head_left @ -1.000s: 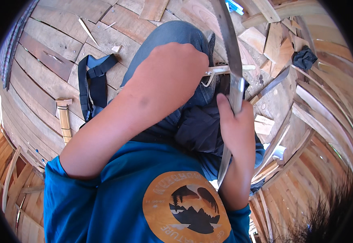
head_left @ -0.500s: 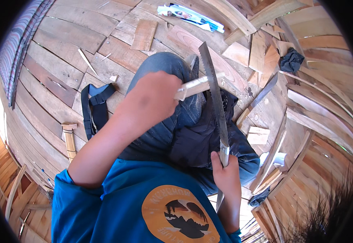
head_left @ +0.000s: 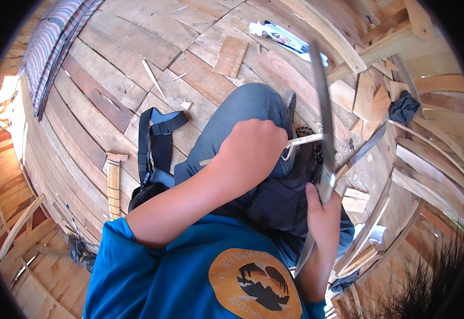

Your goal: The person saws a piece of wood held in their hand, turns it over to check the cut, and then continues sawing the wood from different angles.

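My left hand (head_left: 253, 146) is closed in a fist around a narrow pale wood strip (head_left: 307, 140), above my bent left knee. One end of the strip sticks out to the right, and a short bit shows behind my left wrist. My right hand (head_left: 323, 215) grips the lower part of a long toothed saw (head_left: 322, 101), thumb along it, with the blade pointing up and away. The strip's right end meets the blade in the picture; whether they touch, I cannot tell. Below my right hand a curved metal part shows beside the forearm. A dark cloth (head_left: 280, 199) covers my lap.
A large wood-handled blade (head_left: 367, 146) lies right of my knee. Left of me are a black strap belt (head_left: 160, 138) and a bound wooden sheath (head_left: 114, 183). Planks (head_left: 344, 95), a blue-white package (head_left: 296, 45), a black cloth (head_left: 405, 106) and a striped mat (head_left: 56, 53) lie farther out.
The strip has turned from its broad face to a narrow edge, and my left fist has rolled over with it. The whole view has shifted, so the floor things appear farther right.
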`<state>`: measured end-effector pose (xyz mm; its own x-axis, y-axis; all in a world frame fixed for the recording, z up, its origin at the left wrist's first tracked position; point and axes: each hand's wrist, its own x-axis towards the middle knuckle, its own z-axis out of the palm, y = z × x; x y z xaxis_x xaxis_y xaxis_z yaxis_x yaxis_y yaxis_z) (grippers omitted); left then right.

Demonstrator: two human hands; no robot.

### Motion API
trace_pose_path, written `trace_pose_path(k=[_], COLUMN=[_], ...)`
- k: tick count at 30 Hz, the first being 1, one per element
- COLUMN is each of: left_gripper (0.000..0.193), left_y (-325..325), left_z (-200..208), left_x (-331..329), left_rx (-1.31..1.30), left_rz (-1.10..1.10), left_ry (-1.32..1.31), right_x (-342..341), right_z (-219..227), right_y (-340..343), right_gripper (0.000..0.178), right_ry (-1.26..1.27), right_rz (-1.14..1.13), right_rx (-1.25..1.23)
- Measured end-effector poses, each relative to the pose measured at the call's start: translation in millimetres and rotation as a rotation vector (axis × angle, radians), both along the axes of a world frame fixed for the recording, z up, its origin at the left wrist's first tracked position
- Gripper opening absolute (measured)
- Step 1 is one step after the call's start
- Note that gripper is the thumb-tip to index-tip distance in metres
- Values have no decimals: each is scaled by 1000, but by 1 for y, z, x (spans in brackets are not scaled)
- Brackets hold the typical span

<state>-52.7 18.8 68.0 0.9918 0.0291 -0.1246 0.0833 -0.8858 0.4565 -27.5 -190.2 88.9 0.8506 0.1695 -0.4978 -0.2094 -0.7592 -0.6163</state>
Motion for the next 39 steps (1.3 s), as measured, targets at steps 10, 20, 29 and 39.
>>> trace_pose_path(k=[10, 20, 29, 39], left_gripper=[26, 11, 16, 29], left_y=[9, -1, 10, 6], left_z=[-9, -5, -5, -12], left_x=[9, 7, 12, 7], left_rx=[-66, -28, -58, -66], left_rz=[38, -18, 0, -25], left_ry=[106, 61, 155, -29], right_x=[-37, 17, -24, -44], right_z=[11, -15, 25, 5], right_y=[-52, 11, -34, -49], right_gripper=[31, 40, 36, 40], right_ry=[86, -12, -26, 86], right_rz=[-14, 68, -29, -32], right_rx=[-72, 20, 33, -3])
